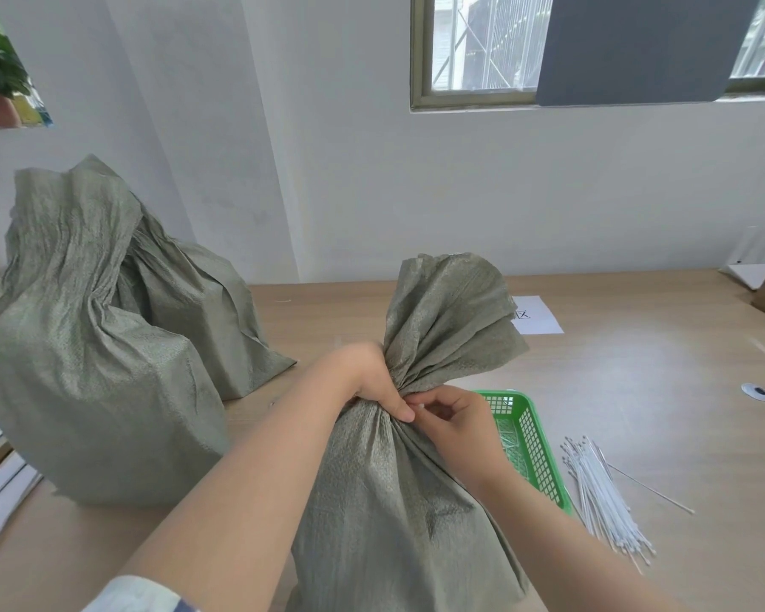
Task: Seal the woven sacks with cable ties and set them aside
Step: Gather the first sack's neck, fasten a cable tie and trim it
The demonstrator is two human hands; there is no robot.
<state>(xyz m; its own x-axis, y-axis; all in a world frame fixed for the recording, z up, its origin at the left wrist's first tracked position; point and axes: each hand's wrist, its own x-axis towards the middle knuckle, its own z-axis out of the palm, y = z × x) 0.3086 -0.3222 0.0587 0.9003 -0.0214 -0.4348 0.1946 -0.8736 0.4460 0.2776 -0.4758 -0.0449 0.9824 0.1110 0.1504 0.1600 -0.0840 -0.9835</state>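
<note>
The woven sack (pixel 394 501) stood on the bench (pixel 637 390), its gathered neck gripped by the left hand (pixel 372 382), while the right hand (pixel 456 417) pinched a small white piece (pixel 420 406) at that neck. Just right of the sack sat a green basket (pixel 535 448), then loose cable ties (pixel 601 496); two other sacks (pixel 85 346) stood to its left.

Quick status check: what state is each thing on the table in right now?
Near sack: upright, neck gathered, not visibly tied.
Left hand: grips the gathered neck.
Right hand: pinches a white cable tie at the neck.
Left sacks: standing, closure unclear.
Loose ties: piled beside the green basket.
</note>
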